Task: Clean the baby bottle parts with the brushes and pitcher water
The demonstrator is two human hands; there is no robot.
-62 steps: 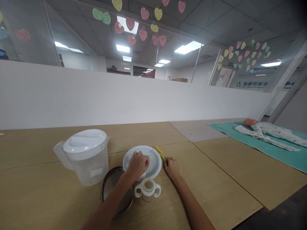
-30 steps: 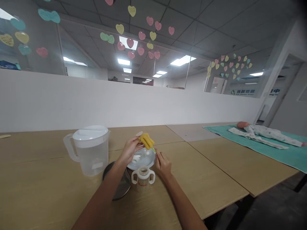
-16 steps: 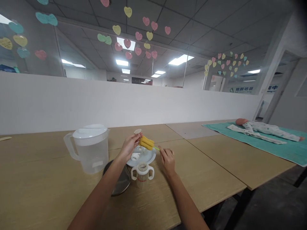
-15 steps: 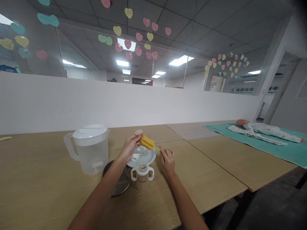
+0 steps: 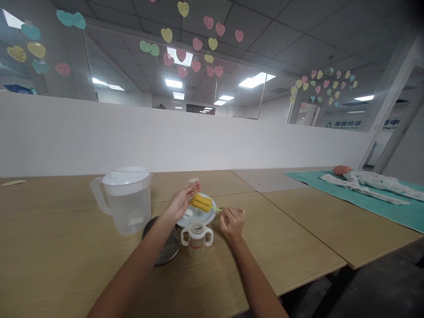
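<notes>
Over the plate (image 5: 202, 217), the left hand (image 5: 180, 202) pinches a small soft nipple (image 5: 193, 180); the right hand (image 5: 232, 219) grips the sponge brush (image 5: 202, 202) by its thin stick. Both look light and squashy.

Metal pan (image 5: 164, 247) partly hidden behind left forearm.

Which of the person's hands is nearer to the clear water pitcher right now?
The left hand. It is raised over the white plate, to the right of the pitcher. The right hand lies farther right, beyond the two-handled bottle.
</notes>
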